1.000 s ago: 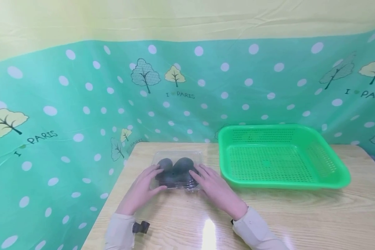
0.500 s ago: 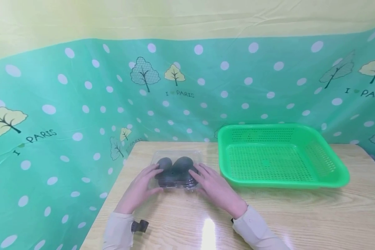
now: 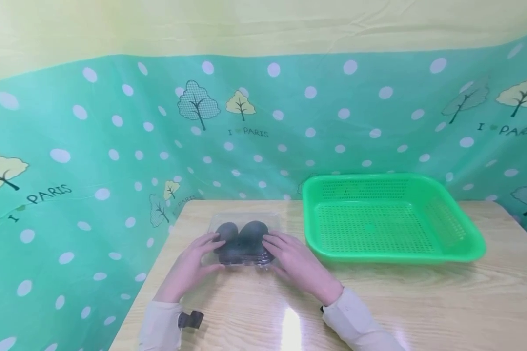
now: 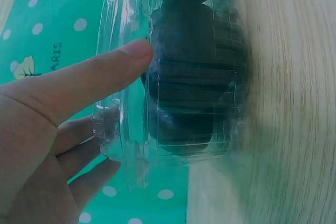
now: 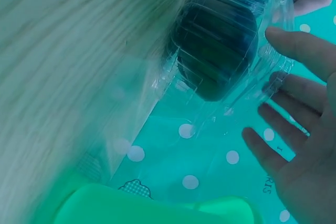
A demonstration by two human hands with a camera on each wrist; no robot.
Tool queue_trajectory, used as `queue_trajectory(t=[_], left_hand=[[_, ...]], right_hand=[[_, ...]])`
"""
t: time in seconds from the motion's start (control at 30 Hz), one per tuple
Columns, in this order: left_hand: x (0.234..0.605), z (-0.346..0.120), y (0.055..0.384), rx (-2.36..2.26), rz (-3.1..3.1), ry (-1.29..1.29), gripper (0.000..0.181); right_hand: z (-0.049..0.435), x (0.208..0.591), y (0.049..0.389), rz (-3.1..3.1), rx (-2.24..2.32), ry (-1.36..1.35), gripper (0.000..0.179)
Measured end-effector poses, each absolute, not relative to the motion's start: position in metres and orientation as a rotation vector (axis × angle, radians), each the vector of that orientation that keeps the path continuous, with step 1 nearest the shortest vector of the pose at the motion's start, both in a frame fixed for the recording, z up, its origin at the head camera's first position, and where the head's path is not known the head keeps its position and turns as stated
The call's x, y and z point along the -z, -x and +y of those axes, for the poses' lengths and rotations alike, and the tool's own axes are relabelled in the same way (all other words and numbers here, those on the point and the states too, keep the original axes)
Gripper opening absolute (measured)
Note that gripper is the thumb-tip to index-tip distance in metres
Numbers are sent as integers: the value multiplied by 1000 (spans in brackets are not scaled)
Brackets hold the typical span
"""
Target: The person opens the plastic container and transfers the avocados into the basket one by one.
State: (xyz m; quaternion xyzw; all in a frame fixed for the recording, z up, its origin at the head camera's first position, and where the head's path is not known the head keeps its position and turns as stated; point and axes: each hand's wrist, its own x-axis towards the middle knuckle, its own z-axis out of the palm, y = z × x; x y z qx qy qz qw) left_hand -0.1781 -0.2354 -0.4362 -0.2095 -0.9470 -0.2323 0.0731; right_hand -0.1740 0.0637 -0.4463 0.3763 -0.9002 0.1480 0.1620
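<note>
A clear plastic clamshell box [image 3: 270, 219] stands on the table with dark, rounded avocado-like fruits [image 3: 253, 235] inside. In the head view my left hand [image 3: 189, 268] rests at its left side, fingertips on the lid. The left wrist view has the left thumb [image 4: 113, 72] lying straight against the box's rim, other fingers behind the edge. My right hand [image 3: 300, 265] touches the right side of the lid. In the right wrist view its fingers [image 5: 289, 108] are spread and nearly straight beside the plastic rim. The dark contents are blurred by the plastic.
A green perforated plastic basket [image 3: 371, 258] stands to the right of the box, near the table's back edge. Behind the wooden table [image 3: 237, 312] hangs a green dotted curtain [image 3: 263, 161]. A black wrist strap piece [image 3: 191, 320] shows by the left sleeve.
The whole head view has shifted slightly, so the scene sits a little further left. Both hands stay at the box, with the right fingers drawn slightly closer together.
</note>
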Motion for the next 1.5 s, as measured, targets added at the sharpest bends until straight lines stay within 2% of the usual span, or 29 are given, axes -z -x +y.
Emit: queue_trajectory(t=[0.8,1.5], left_hand=[[430,-235,177,600,-2843,671,58],[435,-236,180,596,-2819,695,55]], right_hand=[[59,429,183,-2615,-472,-1091,50],[61,432,185,-2537,-333,-1165,41]])
